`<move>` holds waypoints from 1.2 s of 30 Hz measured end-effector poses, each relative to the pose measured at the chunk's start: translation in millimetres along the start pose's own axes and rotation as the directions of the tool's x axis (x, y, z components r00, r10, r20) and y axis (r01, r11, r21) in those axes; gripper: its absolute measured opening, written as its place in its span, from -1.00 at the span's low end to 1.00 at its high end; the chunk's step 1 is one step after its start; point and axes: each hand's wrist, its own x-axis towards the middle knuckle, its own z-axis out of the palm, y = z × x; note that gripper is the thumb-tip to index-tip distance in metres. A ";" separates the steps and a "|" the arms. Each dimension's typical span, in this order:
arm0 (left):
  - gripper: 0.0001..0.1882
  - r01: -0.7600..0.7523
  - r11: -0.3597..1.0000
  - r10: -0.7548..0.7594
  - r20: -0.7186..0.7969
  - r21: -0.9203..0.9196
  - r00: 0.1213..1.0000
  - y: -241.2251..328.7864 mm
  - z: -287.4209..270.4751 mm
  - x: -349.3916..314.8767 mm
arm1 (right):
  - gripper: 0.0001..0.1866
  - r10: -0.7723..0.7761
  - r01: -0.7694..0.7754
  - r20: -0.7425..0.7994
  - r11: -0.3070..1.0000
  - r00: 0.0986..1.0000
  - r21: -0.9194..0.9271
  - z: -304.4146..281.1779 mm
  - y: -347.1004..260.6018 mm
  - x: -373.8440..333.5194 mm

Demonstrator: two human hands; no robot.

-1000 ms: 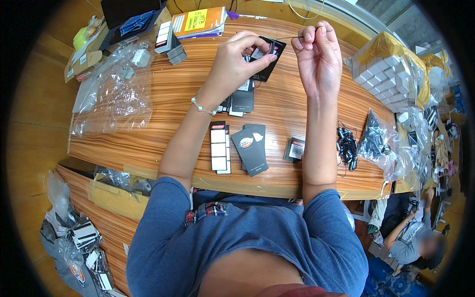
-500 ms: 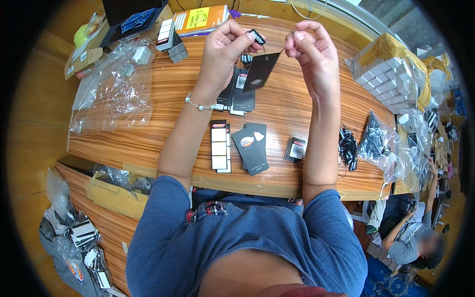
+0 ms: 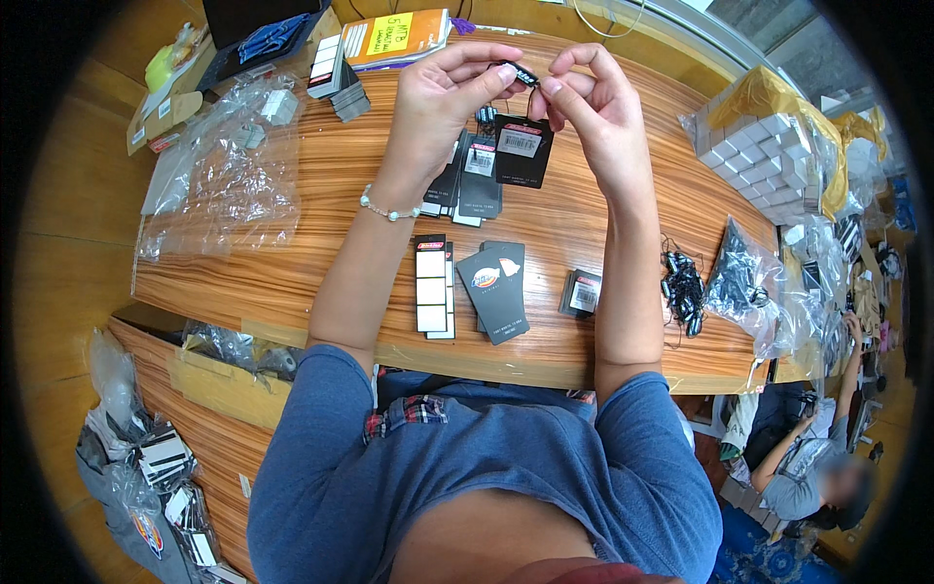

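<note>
A black seal (image 3: 523,75) is slanting down to the right.
The left hand (image 3: 443,94) is pinching the seal's upper-left end; the right hand (image 3: 601,105) is pinching at its lower-right end, apparently on the cord (image 3: 531,101); the dark tag (image 3: 520,164) is hanging below the seal, nearer the right hand.
</note>
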 end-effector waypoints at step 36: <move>-0.83 0.130 0.943 -0.213 0.253 0.308 0.944 33.6 -23.3 -2.0 | -0.86 0.051 -0.195 0.411 0.927 0.910 0.319 -6.3 20.7 2.5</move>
